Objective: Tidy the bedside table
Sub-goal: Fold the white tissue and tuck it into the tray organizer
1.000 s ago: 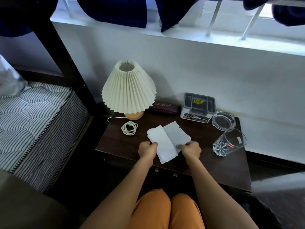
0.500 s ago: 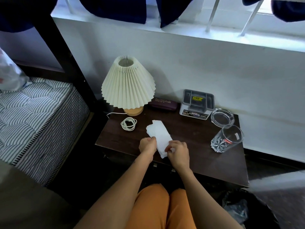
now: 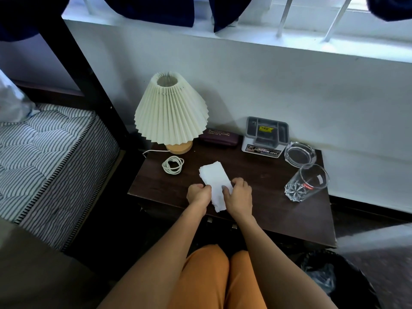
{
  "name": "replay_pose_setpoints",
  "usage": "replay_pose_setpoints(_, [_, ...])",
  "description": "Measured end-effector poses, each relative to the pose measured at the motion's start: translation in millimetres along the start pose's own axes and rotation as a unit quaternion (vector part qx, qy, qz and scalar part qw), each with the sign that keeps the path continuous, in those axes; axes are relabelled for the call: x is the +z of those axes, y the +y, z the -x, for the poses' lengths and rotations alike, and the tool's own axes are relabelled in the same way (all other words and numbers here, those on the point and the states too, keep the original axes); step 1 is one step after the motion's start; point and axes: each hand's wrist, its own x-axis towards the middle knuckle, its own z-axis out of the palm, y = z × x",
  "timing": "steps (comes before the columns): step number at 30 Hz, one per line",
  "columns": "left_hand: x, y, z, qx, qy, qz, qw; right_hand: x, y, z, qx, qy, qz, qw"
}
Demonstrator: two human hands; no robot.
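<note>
Bedside table, dark wood, stands against the white wall beside a striped mattress. Largest on it is a lamp with a cream pleated shade at the back left corner. Right of the lamp, along the wall, lie a dark purple case, then a grey desk organizer, then a clear glass ashtray. Just in front of the ashtray a drinking glass rests near the table's right edge. A folded white tissue lies near the front middle of the tabletop, held at its near end from both sides: the left hand pinches its left edge with curled fingers, and the right hand grips its right edge. A coiled white cord sits in front of the lamp base, left of the tissue.
</note>
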Motion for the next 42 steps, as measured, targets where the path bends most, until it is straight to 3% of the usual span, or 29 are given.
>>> replay_pose_setpoints(6, [0,-1,6,0.023,-0.002,-0.035,0.999,1,-16,-3,0.084,-0.046,-0.078,0.992])
replay_pose_setpoints(11, [-5,-8,12,0.029,-0.014,-0.049,0.998,2,-15,7,0.207,-0.085,-0.141,0.964])
replay_pose_setpoints(15, [-12,-12,22,0.020,-0.037,-0.053,0.998,-8,-16,17,0.221,-0.083,-0.188,0.953])
replay_pose_setpoints(18, [-17,-11,37,0.072,-0.028,-0.082,0.994,-21,-22,22,0.225,-0.053,-0.218,0.948])
replay_pose_setpoints(23, [-21,7,61,0.254,-0.018,-0.114,0.960,-51,-43,28,0.181,-0.037,-0.220,0.958])
replay_pose_setpoints(26, [-25,24,78,0.294,-0.019,-0.074,0.953,-70,-57,33,0.139,-0.011,-0.204,0.969])
replay_pose_setpoints(30, [-26,47,100,0.214,-0.089,0.046,0.972,-96,-77,49,0.047,0.051,-0.109,0.992])
replay_pose_setpoints(33, [-29,62,120,0.165,-0.170,0.121,0.964,-109,-91,63,-0.047,0.077,-0.014,0.996])
replay_pose_setpoints(36, [-35,73,137,0.163,-0.185,0.160,0.956,-116,-96,75,-0.128,0.091,0.037,0.987])
replay_pose_setpoints(38, [-41,76,146,0.163,-0.176,0.168,0.956,-120,-96,83,-0.143,0.104,0.006,0.984])
replay_pose_setpoints(42, [-52,78,165,0.167,-0.190,0.164,0.954,-138,-97,100,-0.088,0.139,-0.192,0.968])
